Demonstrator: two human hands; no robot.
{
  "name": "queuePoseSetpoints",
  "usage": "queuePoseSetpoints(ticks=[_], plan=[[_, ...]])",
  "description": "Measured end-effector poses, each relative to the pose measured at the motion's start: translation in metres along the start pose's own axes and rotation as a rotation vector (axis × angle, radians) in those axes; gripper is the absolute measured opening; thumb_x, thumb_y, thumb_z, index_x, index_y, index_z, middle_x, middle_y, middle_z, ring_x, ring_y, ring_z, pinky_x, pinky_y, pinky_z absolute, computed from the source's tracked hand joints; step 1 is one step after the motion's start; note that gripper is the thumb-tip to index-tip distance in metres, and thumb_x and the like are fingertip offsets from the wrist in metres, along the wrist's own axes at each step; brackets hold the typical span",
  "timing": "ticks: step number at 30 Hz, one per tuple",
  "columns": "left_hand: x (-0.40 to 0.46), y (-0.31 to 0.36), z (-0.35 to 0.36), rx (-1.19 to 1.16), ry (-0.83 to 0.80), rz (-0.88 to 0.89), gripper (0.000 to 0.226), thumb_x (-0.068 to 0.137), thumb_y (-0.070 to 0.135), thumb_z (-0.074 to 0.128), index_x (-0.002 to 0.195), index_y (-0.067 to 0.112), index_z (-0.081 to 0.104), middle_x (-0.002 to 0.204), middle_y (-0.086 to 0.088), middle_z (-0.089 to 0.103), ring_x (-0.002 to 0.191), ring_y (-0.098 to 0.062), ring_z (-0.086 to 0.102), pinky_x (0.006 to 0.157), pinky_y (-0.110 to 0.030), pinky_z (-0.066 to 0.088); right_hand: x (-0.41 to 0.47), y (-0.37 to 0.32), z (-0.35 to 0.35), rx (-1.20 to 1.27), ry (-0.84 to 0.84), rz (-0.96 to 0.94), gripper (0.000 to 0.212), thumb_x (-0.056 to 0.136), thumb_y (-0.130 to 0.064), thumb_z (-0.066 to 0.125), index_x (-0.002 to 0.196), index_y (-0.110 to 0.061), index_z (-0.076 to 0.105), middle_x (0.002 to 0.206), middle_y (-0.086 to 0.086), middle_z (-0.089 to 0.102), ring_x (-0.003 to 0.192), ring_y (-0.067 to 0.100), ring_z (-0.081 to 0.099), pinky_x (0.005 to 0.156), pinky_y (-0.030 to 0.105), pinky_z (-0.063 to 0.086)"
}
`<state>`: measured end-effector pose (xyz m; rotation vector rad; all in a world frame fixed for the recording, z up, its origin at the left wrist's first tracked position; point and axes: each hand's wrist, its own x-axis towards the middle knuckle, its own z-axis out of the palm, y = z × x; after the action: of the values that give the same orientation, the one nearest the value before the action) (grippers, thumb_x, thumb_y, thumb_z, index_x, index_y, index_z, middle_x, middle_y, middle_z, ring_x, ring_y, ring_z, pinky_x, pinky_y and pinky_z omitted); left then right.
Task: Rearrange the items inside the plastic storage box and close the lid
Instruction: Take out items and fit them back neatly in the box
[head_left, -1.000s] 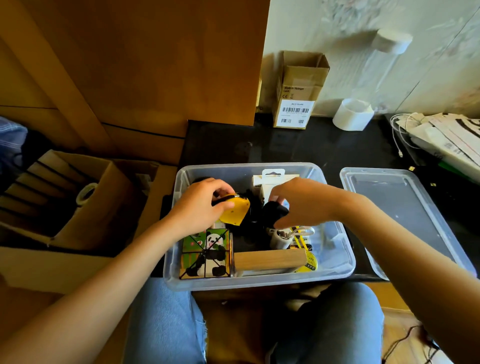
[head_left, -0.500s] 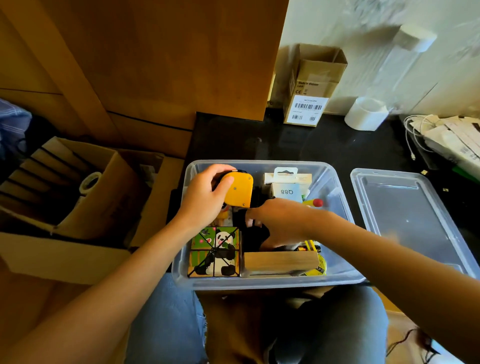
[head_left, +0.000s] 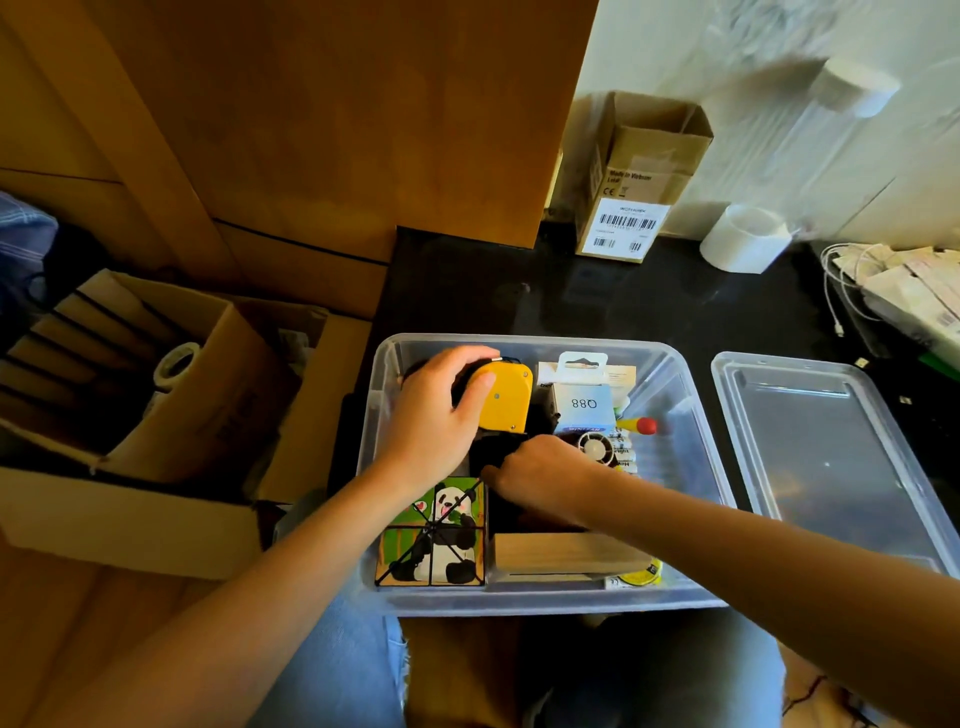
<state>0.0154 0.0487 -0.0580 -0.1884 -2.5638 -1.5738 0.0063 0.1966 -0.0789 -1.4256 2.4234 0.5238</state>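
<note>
A clear plastic storage box stands open on the dark counter in front of me. My left hand grips a yellow tape measure at the box's back left. My right hand reaches down into the middle, fingers curled around a black item that is mostly hidden. Inside also lie a panda picture cube, a wooden block, a small blue-and-white carton and a red-tipped tool. The clear lid lies flat to the box's right.
A small cardboard carton and a white tape roll stand at the back by the wall. White cables and papers lie at the far right. An open cardboard box sits to the left, below wooden panels.
My left hand has carried the yellow tape measure up and toward the box's back left. My right hand has dropped lower into the middle of the box.
</note>
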Motion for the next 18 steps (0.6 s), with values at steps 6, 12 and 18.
queuePoseSetpoints(ticks=[6, 12, 18], plan=[[0.000, -0.001, 0.001, -0.008, 0.006, 0.026, 0.026, 0.096, 0.019, 0.054, 0.121, 0.018, 0.062, 0.116, 0.007, 0.062, 0.112, -0.008, 0.055, 0.096, -0.041, 0.048, -0.008, 0.008, 0.014, 0.174, 0.060, 0.021, 0.033, 0.094, -0.014, 0.049, 0.127, -0.015, 0.049, 0.113, 0.005, 0.064, 0.104, 0.026, 0.061, 0.082, 0.034, 0.052], [0.002, 0.004, -0.001, 0.009, 0.004, 0.075, 0.026, 0.093, 0.017, 0.059, 0.118, 0.017, 0.066, 0.114, 0.007, 0.065, 0.112, -0.008, 0.055, 0.097, -0.034, 0.047, -0.040, 0.024, -0.008, 0.642, 0.168, 0.143, 0.022, 0.088, -0.026, 0.062, 0.108, -0.024, 0.068, 0.101, -0.008, 0.071, 0.084, -0.002, 0.060, 0.071, -0.001, 0.038], [0.002, 0.008, 0.000, -0.080, -0.120, 0.056, 0.025, 0.089, 0.015, 0.063, 0.114, 0.020, 0.066, 0.110, 0.009, 0.067, 0.105, -0.001, 0.059, 0.089, -0.017, 0.049, -0.069, 0.046, -0.027, 0.737, 0.305, 0.463, 0.027, 0.076, -0.051, 0.067, 0.083, -0.025, 0.070, 0.076, -0.011, 0.071, 0.057, -0.006, 0.055, 0.059, 0.005, 0.040]])
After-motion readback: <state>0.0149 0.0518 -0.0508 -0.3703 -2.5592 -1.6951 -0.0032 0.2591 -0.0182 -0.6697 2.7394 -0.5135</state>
